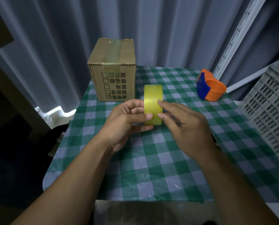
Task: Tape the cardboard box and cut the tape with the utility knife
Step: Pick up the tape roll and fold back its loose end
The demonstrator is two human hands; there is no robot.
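A brown cardboard box (112,69) with printed characters stands at the table's far left, with clear tape along its top seam. Over the middle of the table I hold a yellowish roll of clear tape (152,98) upright. My left hand (127,120) grips the roll from the left, thumb on its outer face. My right hand (182,120) touches the roll's right side with fingertip and thumb on the tape surface. No utility knife is in view.
An orange and blue tape dispenser (211,86) lies at the far right of the green checked tablecloth (160,168). A grey plastic crate (268,108) leans at the right edge. Grey curtains hang behind, with a slotted metal rail (236,33) at the right.
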